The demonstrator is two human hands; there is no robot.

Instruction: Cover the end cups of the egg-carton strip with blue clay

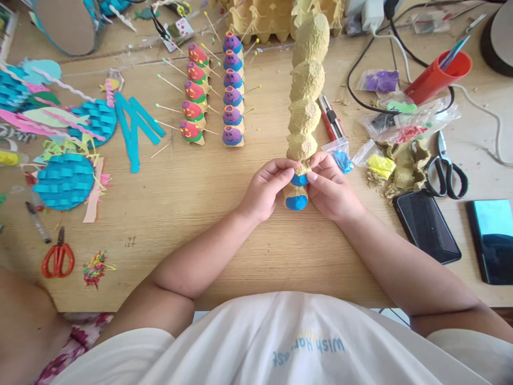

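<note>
A long strip of egg-carton cups (303, 115) points away from me, bare pulp at its far end. Its two nearest cups carry blue clay (296, 202) on their fronts. My left hand (264, 187) pinches the strip's left side beside the second cup. On the opposite side, my right hand (332, 187) grips it with thumb and fingers, the thumb touching the blue clay of that cup. A bag of blue clay (342, 160) lies just beyond my right hand. Two finished-looking carton caterpillars, one red and green (194, 96), one purple and blue (233, 91), stand to the left.
Right of the strip lie a red utility knife (332, 118), yellow clay (380, 166), black scissors (444, 171) and a phone (427, 226). A red cup (441, 77) tilts behind them. Leftward are woven blue paper discs (64, 182) and orange scissors (58, 259). Another person's arm (28, 321) shows lower left.
</note>
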